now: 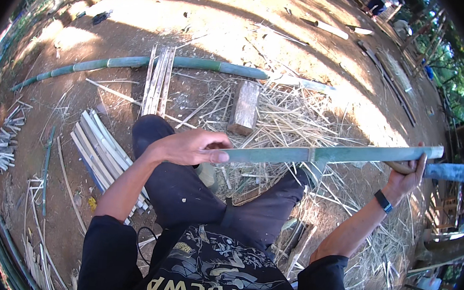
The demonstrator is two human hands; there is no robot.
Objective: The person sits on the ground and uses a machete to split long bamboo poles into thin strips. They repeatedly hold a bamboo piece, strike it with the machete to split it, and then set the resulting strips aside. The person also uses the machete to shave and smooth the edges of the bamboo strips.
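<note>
Grips a bamboo strip (352,154) with left hand (193,146) and right hand (404,179), also clasping a knife (448,173) in the right.

The bamboo strip (363,154) is green, tan-banded at its node; the shirt (222,260) black, patterned in grey and yellow; the wristband (384,201) black.

We are holding our left forearm (126,185) slantwise, up from the lower left of the frame; left of centre, our left hand (188,145) is pointing rightward, its thumb and bent fingers pinching. We are holding our right forearm (349,227) out at lower right, and at far right our right hand (404,181) is gripping, fingertips pointing upward.
</note>
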